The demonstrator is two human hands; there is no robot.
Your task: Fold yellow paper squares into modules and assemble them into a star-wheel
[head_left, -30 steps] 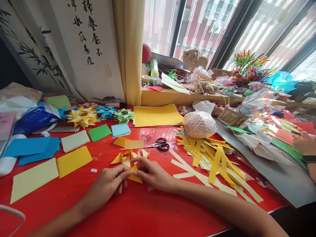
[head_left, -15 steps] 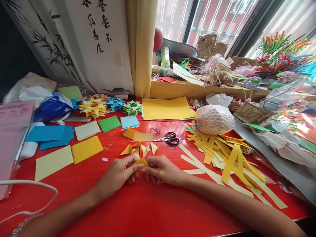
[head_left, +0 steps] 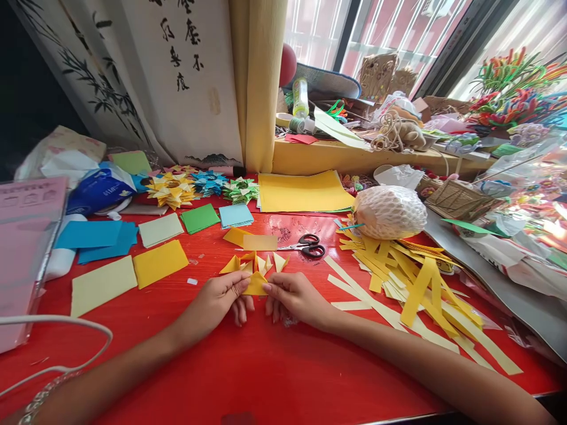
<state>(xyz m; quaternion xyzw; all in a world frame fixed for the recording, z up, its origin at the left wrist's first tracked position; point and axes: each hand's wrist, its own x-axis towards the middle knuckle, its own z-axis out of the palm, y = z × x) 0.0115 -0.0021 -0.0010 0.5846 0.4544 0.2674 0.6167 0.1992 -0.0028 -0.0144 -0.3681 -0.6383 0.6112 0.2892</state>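
A small folded piece of yellow paper [head_left: 256,285] is held up between my two hands, its peak pointing away from me. My left hand [head_left: 227,295] pinches its left corner between thumb and fingers. At the right corner my right hand [head_left: 292,297] grips it the same way. Just beyond my fingers lie several folded yellow and cream triangles [head_left: 279,262], partly hidden by my hands. A yellow paper rectangle [head_left: 260,242] and black-handled scissors [head_left: 312,245] rest behind them.
Stacks of yellow [head_left: 160,264], cream [head_left: 104,285], green [head_left: 200,219] and blue paper [head_left: 91,234] lie left. Folded-paper stars [head_left: 172,188] stand behind. Cut paper strips [head_left: 423,289] and a net-wrapped round object [head_left: 390,211] are right. A white cable [head_left: 108,336] curves at the left.
The folded yellow paper has been tilted up so more of its face shows. My fingers have shifted to its two corners. The whole view has moved slightly.
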